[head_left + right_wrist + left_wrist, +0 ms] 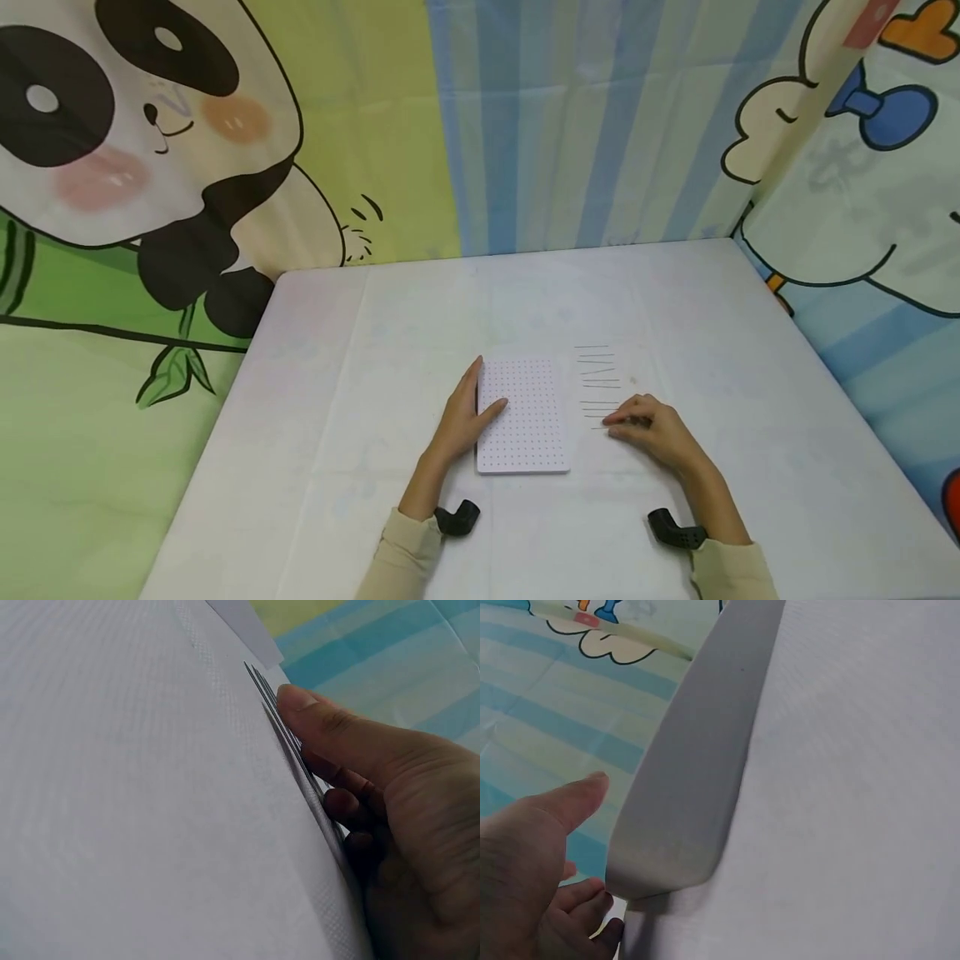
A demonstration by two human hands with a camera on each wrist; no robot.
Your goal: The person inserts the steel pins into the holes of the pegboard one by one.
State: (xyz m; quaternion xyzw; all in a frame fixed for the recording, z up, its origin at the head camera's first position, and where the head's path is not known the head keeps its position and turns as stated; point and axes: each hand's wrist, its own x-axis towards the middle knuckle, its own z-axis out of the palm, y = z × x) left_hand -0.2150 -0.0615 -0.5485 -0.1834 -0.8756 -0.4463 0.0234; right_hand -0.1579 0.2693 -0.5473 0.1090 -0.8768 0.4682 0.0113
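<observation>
Head view: white perforated board (523,415) lies flat mid-table (360,400), long axis running away from the person. Left hand (465,417) rests on its left edge, fingers straight, thumb laid on the top face – steadying, not gripping. Thin metal pins (598,375) lie in a row just right of the board, each w/ long axis left-right, i.e. across the board's length. Right hand (651,427) is at the near end of that row, fingers curled onto the nearest pins; it's clearly the nearer hand to them.

Left wrist view: board (697,772) edge-on, left hand (532,862) relaxed beside it, thumb extended.

Right wrist view: right hand (375,810) w/ thumb and fingertips pinching the pins (289,742), which point forward past the thumb.
</observation>
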